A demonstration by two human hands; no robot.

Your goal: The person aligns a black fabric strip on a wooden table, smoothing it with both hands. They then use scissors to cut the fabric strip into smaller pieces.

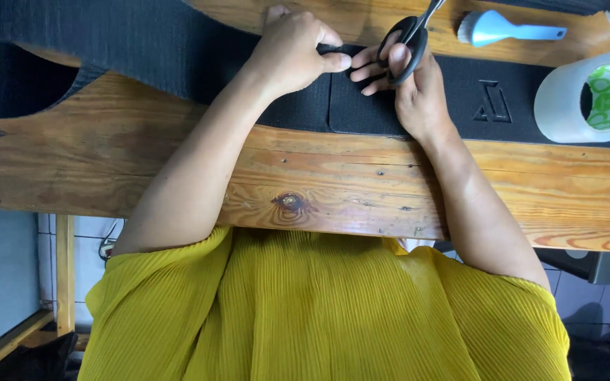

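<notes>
A wide sheet of dark fabric (142,42) covers the far left of a wooden counter (333,190). Moving right, the left hand (292,51) is curled tight, pinching the edge of a black mat (375,106) between thumb and fingers. Just beside it, the right hand (407,81) grips black-handled scissors (407,42), fingers through the loops, blades pointing away from the person. The mat is flat, textured, with rounded corners and a raised emblem, lying under both hands. Further right sit a light blue brush (506,28) and a wide roll of clear tape (587,99).
</notes>
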